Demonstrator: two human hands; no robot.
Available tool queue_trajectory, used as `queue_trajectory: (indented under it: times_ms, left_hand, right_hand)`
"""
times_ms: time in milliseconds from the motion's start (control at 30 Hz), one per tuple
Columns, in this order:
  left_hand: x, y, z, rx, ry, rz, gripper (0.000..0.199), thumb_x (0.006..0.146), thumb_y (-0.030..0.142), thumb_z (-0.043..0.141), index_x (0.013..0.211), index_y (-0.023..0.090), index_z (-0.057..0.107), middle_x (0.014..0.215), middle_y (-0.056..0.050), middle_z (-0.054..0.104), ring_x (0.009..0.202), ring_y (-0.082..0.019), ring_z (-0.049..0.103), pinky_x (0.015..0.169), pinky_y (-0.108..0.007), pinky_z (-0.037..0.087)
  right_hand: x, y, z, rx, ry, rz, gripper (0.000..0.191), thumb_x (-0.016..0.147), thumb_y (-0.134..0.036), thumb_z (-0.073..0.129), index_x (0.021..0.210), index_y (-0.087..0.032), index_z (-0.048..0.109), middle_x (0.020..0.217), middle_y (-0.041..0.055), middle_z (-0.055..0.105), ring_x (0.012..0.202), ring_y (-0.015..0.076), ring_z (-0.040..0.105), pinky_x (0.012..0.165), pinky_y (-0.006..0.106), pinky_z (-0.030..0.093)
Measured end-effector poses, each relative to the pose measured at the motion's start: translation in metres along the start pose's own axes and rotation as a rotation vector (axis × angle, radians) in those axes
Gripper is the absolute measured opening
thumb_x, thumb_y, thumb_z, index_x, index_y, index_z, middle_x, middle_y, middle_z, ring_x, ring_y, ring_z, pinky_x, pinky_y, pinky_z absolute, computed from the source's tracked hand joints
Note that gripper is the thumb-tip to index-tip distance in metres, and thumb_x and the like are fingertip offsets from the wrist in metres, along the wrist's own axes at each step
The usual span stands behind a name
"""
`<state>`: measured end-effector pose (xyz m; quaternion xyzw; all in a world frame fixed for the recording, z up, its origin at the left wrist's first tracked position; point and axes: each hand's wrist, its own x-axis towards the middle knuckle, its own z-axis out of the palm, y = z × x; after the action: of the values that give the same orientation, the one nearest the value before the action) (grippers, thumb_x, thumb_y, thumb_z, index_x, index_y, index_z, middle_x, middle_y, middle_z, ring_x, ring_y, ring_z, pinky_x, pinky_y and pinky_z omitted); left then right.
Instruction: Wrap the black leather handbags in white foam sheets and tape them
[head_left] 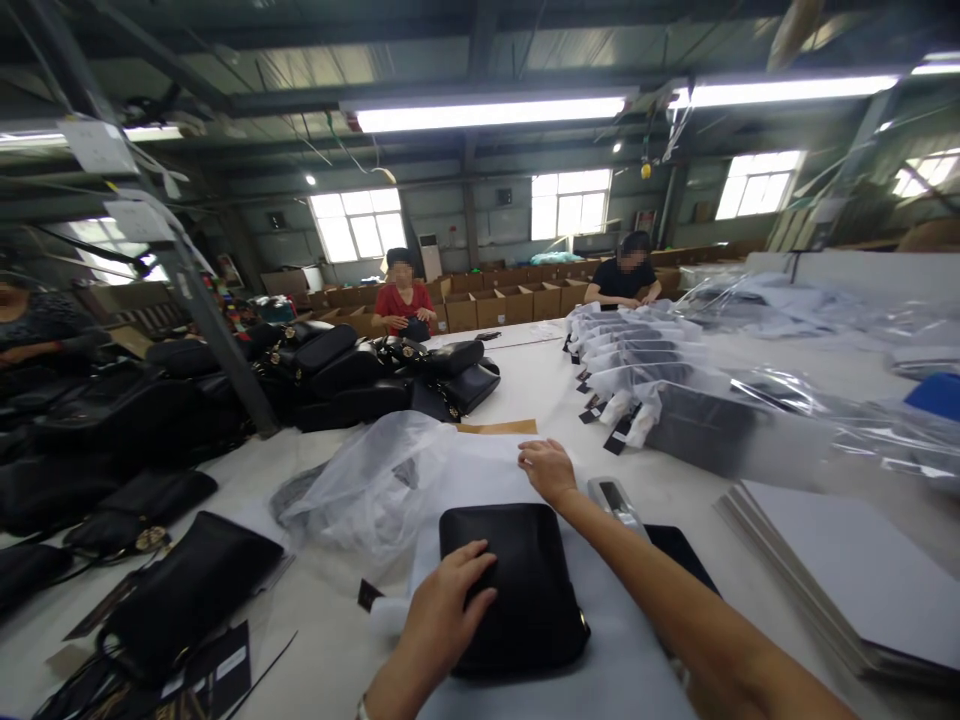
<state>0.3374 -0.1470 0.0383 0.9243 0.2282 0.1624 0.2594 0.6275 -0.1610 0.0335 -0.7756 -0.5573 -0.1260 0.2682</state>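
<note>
A black leather-look bag lies flat in front of me on a sheet of white wrapping paper. My left hand rests on the left side of the bag with its fingers spread. Beyond the bag, my right hand has its fingers bent together at the paper's far edge, seemingly pinching it; the fingertips are partly hidden. A small black tag sticks out by a white wrapped piece left of the bag. Crumpled clear plastic lies just beyond my left hand.
Black bags are heaped at left behind a metal post. At right are a row of wrapped bags with tags, a stack of grey-white boards and clear plastic bags. Two people work across the table; another sits far left.
</note>
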Motion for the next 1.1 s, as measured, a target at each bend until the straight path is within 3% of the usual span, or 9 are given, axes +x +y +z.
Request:
queue_trajectory:
  times_ms: [167,367,533,667,767,867,933,1000,1100]
  left_hand:
    - [-0.007,-0.003,0.008,-0.011,0.009,0.002,0.042,0.085,0.018,0.062,0.125,0.029,0.066,0.144,-0.005,0.057,0.133,-0.024,0.054,0.111,-0.042,0.046]
    - [0.0,-0.005,-0.002,-0.044,-0.024,-0.019,0.037,0.088,0.023,0.062,0.124,0.03,0.067,0.139,-0.003,0.062,0.128,-0.023,0.058,0.11,-0.041,0.047]
    - [0.035,-0.01,-0.021,-0.026,0.112,0.026,0.041,0.095,0.02,0.05,0.134,0.025,0.058,0.138,-0.006,0.062,0.129,-0.02,0.057,0.112,-0.04,0.045]
    - [0.075,-0.009,-0.034,0.175,0.268,0.143,0.058,0.092,0.006,0.044,0.147,0.025,0.043,0.154,-0.01,0.045,0.144,-0.025,0.039,0.115,-0.048,0.039]
    - [0.099,-0.005,-0.038,0.399,0.245,0.24,0.078,0.084,-0.005,0.043,0.152,0.031,0.032,0.161,-0.01,0.032,0.151,-0.031,0.02,0.117,-0.06,0.028]
    - [0.115,0.001,-0.038,0.569,0.147,0.338,0.087,0.077,-0.013,0.039,0.152,0.03,0.034,0.162,-0.013,0.028,0.152,-0.033,0.015,0.117,-0.066,0.02]
    - [0.12,0.004,-0.038,0.623,0.079,0.413,0.073,0.078,-0.012,0.041,0.14,0.025,0.051,0.161,-0.014,0.03,0.151,-0.034,0.017,0.117,-0.068,0.016]
    - [0.12,0.005,-0.042,0.638,0.029,0.469,0.046,0.083,-0.007,0.045,0.111,0.02,0.068,0.155,-0.012,0.043,0.149,-0.034,0.024,0.118,-0.069,0.011]
    - [0.108,0.006,-0.05,0.636,0.003,0.491,0.027,0.087,-0.001,0.049,0.084,0.018,0.068,0.137,-0.009,0.062,0.143,-0.032,0.038,0.119,-0.069,0.006]
  right_hand:
    - [0.016,0.002,0.005,0.014,0.021,-0.009,0.018,0.087,-0.014,0.061,0.08,-0.026,0.074,0.115,0.0026,0.074,0.107,0.0231,0.066,0.105,0.044,0.04]
    - [0.003,-0.003,-0.01,0.037,0.08,-0.062,0.02,0.093,-0.018,0.058,0.09,-0.028,0.074,0.119,0.0012,0.073,0.108,0.0226,0.067,0.109,0.048,0.038]
    - [-0.031,-0.018,-0.031,0.049,0.142,-0.16,0.022,0.097,-0.019,0.055,0.101,-0.03,0.073,0.123,0.0001,0.071,0.113,0.021,0.065,0.114,0.049,0.033]
    - [-0.072,-0.031,-0.043,0.048,0.232,-0.318,0.026,0.097,-0.015,0.053,0.105,-0.03,0.072,0.123,-0.0005,0.071,0.112,0.0209,0.066,0.114,0.051,0.034]
    - [-0.102,-0.04,-0.048,0.035,0.244,-0.405,0.029,0.096,-0.012,0.052,0.11,-0.03,0.07,0.124,-0.0011,0.07,0.115,0.0209,0.065,0.115,0.052,0.035]
    - [-0.123,-0.045,-0.05,-0.001,0.223,-0.497,0.03,0.096,-0.01,0.051,0.111,-0.028,0.069,0.125,-0.001,0.07,0.117,0.0207,0.064,0.116,0.052,0.035]
    - [-0.131,-0.045,-0.051,-0.022,0.191,-0.542,0.029,0.096,-0.009,0.05,0.11,-0.027,0.068,0.126,-0.0012,0.069,0.116,0.0205,0.065,0.117,0.052,0.035]
    - [-0.134,-0.044,-0.053,-0.019,0.177,-0.56,0.028,0.097,-0.01,0.05,0.111,-0.027,0.068,0.126,-0.0014,0.069,0.116,0.0197,0.065,0.117,0.051,0.034]
    - [-0.129,-0.043,-0.06,-0.005,0.226,-0.511,0.032,0.097,-0.014,0.054,0.126,-0.026,0.062,0.132,0.0025,0.066,0.123,0.0198,0.06,0.119,0.05,0.032]
